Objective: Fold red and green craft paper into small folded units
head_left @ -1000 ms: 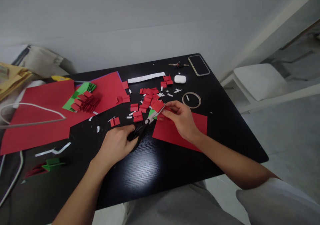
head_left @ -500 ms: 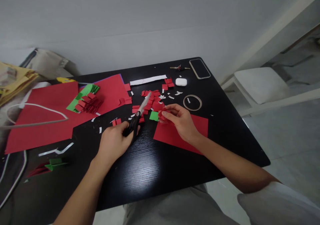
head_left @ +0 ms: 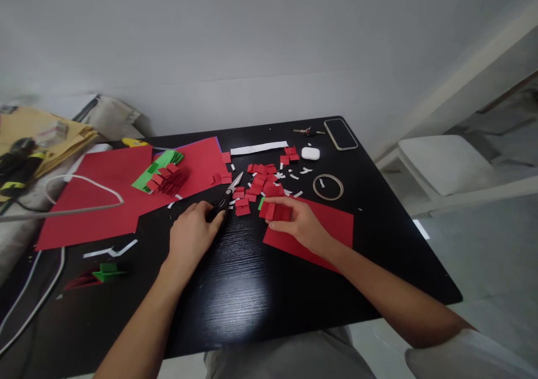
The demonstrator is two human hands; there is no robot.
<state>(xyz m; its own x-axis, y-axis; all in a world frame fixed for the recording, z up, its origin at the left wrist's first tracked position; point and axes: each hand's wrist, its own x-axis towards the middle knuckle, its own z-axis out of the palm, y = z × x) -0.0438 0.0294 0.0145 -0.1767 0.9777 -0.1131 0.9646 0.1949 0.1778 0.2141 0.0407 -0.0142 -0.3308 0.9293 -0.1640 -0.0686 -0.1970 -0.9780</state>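
My left hand [head_left: 191,230] is closed around the black handles of a pair of scissors [head_left: 231,190], which lies low at the table with its blades pointing away. In my right hand [head_left: 303,227], thumb and fingers grip a folded red paper piece [head_left: 275,209] above a red sheet [head_left: 334,225]. A bit of green paper [head_left: 261,203] shows just behind that piece. Between and beyond the hands lies a heap of small folded red paper pieces [head_left: 261,178], with one red piece [head_left: 242,207] close to the scissors.
On the black table [head_left: 235,295] are large red sheets [head_left: 101,199], a green-and-red paper stack [head_left: 166,174], a white strip [head_left: 258,148], a tape ring [head_left: 328,187], a white case [head_left: 310,153], keys [head_left: 309,131] and a phone [head_left: 340,134]. A white cable [head_left: 84,211] crosses the left side.
My left hand has lowered the scissors towards the table, away from the heap. My right hand has turned the red paper piece, hiding most of the green. The camera view has shifted slightly.
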